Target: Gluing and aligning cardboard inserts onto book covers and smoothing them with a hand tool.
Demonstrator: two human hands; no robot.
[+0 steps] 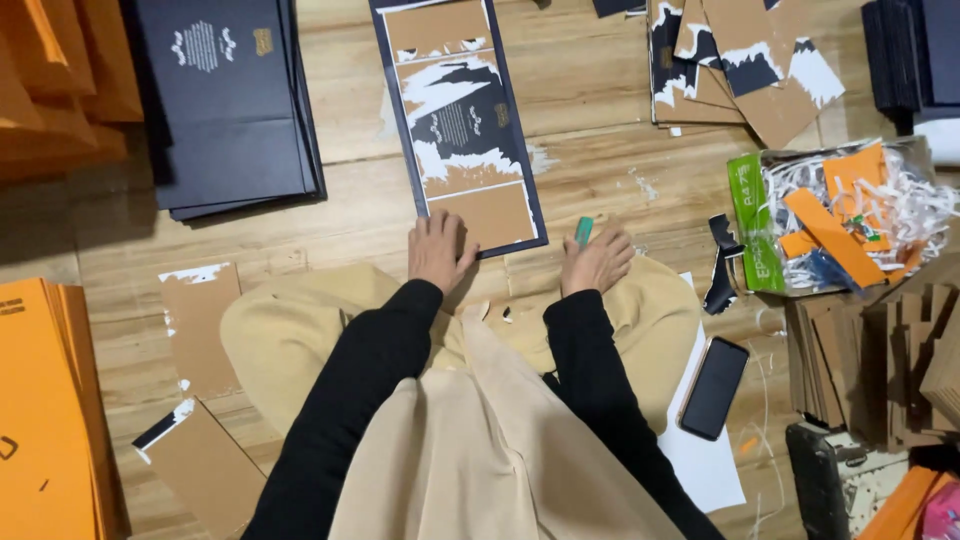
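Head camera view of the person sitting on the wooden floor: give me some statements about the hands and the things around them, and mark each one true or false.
1. The left hand presses on the long dark-blue cardboard panel with its covering partly torn off. True.
2. The right hand holds a small green tool. True.
3. The black smartphone lies on the stack of dark-blue sheets. False: it lies by the person's right knee.
4. The stack of orange sheets is at the person's right. False: left.
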